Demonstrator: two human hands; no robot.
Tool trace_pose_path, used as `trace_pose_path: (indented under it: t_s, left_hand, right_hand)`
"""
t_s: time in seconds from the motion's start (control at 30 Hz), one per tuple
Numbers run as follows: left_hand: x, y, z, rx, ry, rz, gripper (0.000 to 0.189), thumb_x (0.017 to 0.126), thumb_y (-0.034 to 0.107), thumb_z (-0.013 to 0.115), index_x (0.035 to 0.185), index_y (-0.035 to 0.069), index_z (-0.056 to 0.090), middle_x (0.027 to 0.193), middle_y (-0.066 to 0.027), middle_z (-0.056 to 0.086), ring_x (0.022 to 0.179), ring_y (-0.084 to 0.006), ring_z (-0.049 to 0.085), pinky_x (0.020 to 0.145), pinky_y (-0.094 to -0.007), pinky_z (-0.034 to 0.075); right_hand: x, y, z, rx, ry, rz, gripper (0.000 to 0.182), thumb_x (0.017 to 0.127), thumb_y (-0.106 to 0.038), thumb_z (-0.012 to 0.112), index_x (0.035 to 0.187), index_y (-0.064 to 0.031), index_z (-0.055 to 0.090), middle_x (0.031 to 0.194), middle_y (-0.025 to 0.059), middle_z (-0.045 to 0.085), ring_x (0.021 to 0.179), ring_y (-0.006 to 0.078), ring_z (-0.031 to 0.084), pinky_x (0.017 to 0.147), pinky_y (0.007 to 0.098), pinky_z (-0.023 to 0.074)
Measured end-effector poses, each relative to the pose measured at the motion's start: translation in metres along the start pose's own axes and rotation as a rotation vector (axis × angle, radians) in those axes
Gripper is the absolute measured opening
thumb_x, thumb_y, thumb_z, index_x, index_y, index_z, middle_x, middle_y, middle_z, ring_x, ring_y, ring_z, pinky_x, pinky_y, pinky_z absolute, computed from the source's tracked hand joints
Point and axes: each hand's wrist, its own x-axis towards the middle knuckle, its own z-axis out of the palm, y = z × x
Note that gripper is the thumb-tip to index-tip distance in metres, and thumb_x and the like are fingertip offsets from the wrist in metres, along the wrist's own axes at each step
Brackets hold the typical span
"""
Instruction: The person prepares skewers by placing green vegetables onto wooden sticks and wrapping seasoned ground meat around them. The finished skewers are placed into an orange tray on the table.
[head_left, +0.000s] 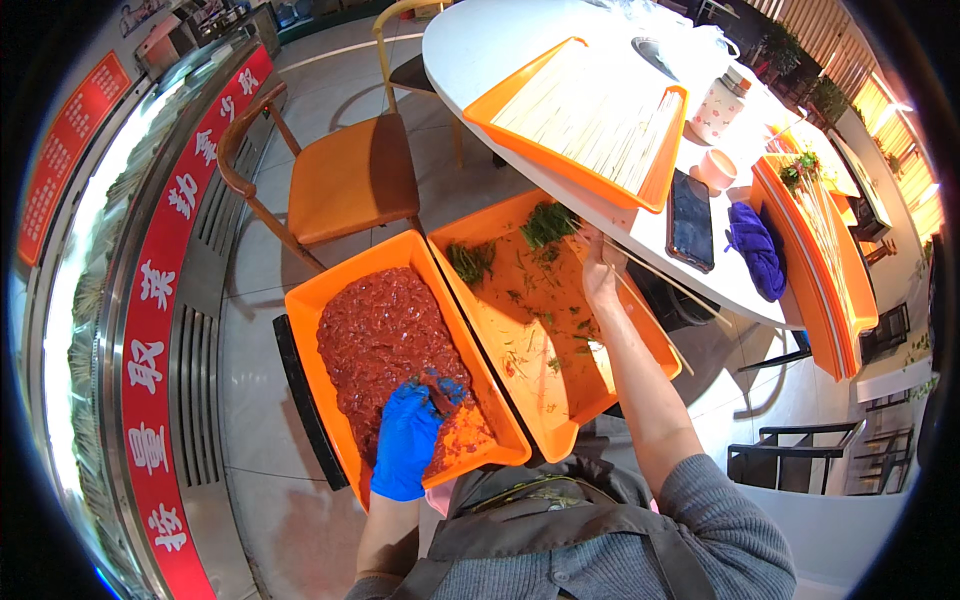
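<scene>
My left hand (409, 435), in a blue disposable glove, is down in an orange plastic tray (300, 296). Its fingers close around a slice of raw meat (442, 399) beside a large mass of red marinated meat (382, 330). My bare right hand (599, 274) grips thin wooden skewers (667, 277) over a second orange tray (540, 442). A bunch of chopped green herbs (547, 223) sits at their upper ends. More greens (471, 261) lie in that tray's far left corner, with scraps scattered over its bottom.
The white round table (469, 45) overhangs the second tray. It bears an orange tray of bare skewers (585, 120), a phone (690, 217), a purple cloth (754, 251) and a small cup (716, 169). Stacked orange trays (810, 262) hold loaded skewers. A chair (352, 180) and a display counter (187, 315) stand left.
</scene>
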Motion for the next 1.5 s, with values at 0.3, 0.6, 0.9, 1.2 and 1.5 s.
trace_pose_path:
  t_s: [0.3, 0.6, 0.9, 1.2, 1.5]
  left_hand:
    - [-0.002, 0.010, 0.007, -0.052, 0.052, 0.007, 0.030, 0.085, 0.016, 0.044, 0.108, -0.002, 0.048, 0.102, -0.0178, 0.056, 0.098, -0.0318, 0.053, 0.091, -0.0468, 0.040]
    - [0.007, 0.030, 0.045, -0.010, -0.059, -0.222, 0.041, 0.092, 0.029, 0.033, 0.114, -0.004, 0.044, 0.118, -0.0237, 0.047, 0.108, -0.0346, 0.048, 0.094, -0.0457, 0.038]
    - [0.030, 0.004, 0.078, -0.063, -0.321, -0.452, 0.052, 0.093, 0.037, 0.031, 0.119, -0.006, 0.040, 0.119, -0.0243, 0.046, 0.107, -0.0352, 0.049, 0.095, -0.0444, 0.037]
    - [0.016, -0.004, 0.095, -0.025, -0.357, -0.429, 0.048, 0.092, 0.035, 0.034, 0.119, -0.005, 0.042, 0.111, -0.0191, 0.052, 0.098, -0.0281, 0.055, 0.089, -0.0409, 0.043]
    - [0.014, -0.022, 0.087, 0.390, -0.287, -0.243, 0.033, 0.084, 0.012, 0.054, 0.113, -0.004, 0.049, 0.103, -0.0128, 0.058, 0.090, -0.0205, 0.059, 0.081, -0.0293, 0.047]
  right_hand:
    - [-0.018, -0.024, -0.033, 0.419, 0.021, -0.258, 0.037, 0.093, -0.025, 0.040, 0.082, 0.0030, 0.060, 0.083, 0.0091, 0.063, 0.073, 0.0189, 0.057, 0.065, 0.0323, 0.0426]
    - [-0.053, -0.062, -0.126, 1.149, -0.404, 0.296, 0.037, 0.093, -0.025, 0.038, 0.096, 0.0080, 0.054, 0.089, 0.0188, 0.061, 0.084, 0.0280, 0.062, 0.079, 0.0351, 0.0499]
    - [-0.065, -0.082, -0.195, 1.131, -0.722, 0.283, 0.038, 0.092, -0.027, 0.040, 0.091, 0.0070, 0.056, 0.084, 0.0193, 0.061, 0.077, 0.0289, 0.063, 0.073, 0.0370, 0.0522]
    - [-0.080, -0.107, -0.207, 0.677, -0.945, -0.227, 0.032, 0.092, -0.018, 0.040, 0.084, 0.0077, 0.057, 0.080, 0.0141, 0.062, 0.077, 0.0211, 0.062, 0.071, 0.0296, 0.0490]
    - [-0.102, -0.112, -0.200, 0.354, -0.797, -0.754, 0.011, 0.082, -0.004, 0.051, 0.080, 0.0035, 0.058, 0.079, 0.0139, 0.061, 0.068, 0.0283, 0.060, 0.057, 0.0331, 0.0492]
